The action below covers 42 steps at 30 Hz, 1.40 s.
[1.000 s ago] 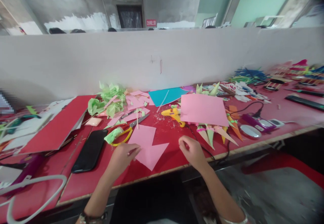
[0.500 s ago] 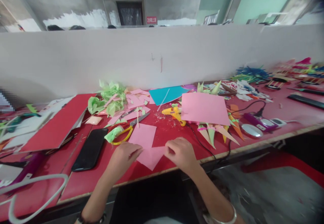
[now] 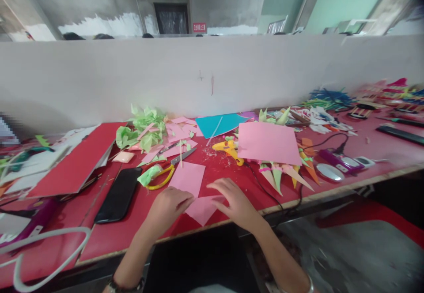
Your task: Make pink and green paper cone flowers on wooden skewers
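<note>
A small folded pink paper piece (image 3: 202, 210) lies near the front edge of the red table (image 3: 139, 222). My left hand (image 3: 168, 205) pinches its left corner with curled fingers. My right hand (image 3: 233, 200) rests flat on its right side, fingers stretched out to the left. A second pink square (image 3: 187, 177) lies just behind them. Yellow-handled scissors (image 3: 164, 173) sit to the left of that square.
A black phone (image 3: 118, 194) lies left of my hands. A large pink sheet (image 3: 267, 143), a yellow glue gun (image 3: 228, 148), paper cones (image 3: 281, 174) and cables sit to the right. Green and pink scraps (image 3: 145, 129), a blue sheet (image 3: 218, 124) and a red board (image 3: 77, 163) lie behind, before a white partition.
My right hand has moved left from beside the paper onto its right side and opened flat. The pink piece now looks smaller, its right corner folded in. My left hand stayed.
</note>
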Each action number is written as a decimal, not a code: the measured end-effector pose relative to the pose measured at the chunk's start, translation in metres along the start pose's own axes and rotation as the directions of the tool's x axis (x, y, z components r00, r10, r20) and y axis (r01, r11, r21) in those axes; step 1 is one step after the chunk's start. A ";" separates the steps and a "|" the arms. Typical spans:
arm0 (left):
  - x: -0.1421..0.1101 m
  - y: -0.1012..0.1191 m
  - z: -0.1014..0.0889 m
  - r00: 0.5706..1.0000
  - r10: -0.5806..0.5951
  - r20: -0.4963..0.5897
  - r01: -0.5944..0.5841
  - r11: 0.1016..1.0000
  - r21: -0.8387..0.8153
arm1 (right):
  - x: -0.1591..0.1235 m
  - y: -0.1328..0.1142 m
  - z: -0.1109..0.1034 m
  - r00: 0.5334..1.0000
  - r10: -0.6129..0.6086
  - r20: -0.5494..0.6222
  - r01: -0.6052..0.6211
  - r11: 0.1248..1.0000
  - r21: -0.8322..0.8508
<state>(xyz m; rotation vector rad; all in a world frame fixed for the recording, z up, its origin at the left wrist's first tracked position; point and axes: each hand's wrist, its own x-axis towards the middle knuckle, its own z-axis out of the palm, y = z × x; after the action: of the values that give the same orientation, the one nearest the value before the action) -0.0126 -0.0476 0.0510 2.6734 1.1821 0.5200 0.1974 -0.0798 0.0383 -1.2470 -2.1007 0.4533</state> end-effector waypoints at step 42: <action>-0.001 0.012 0.037 0.916 -0.380 0.127 0.272 0.357 -0.893 | 0.002 0.003 0.034 0.881 0.427 0.203 -0.403 0.454 0.795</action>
<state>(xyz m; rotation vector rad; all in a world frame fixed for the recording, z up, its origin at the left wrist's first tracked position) 0.0092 -0.0567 0.0200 1.4238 0.9788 0.9009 0.1753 -0.0755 0.0125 -1.1129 -1.1867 1.4489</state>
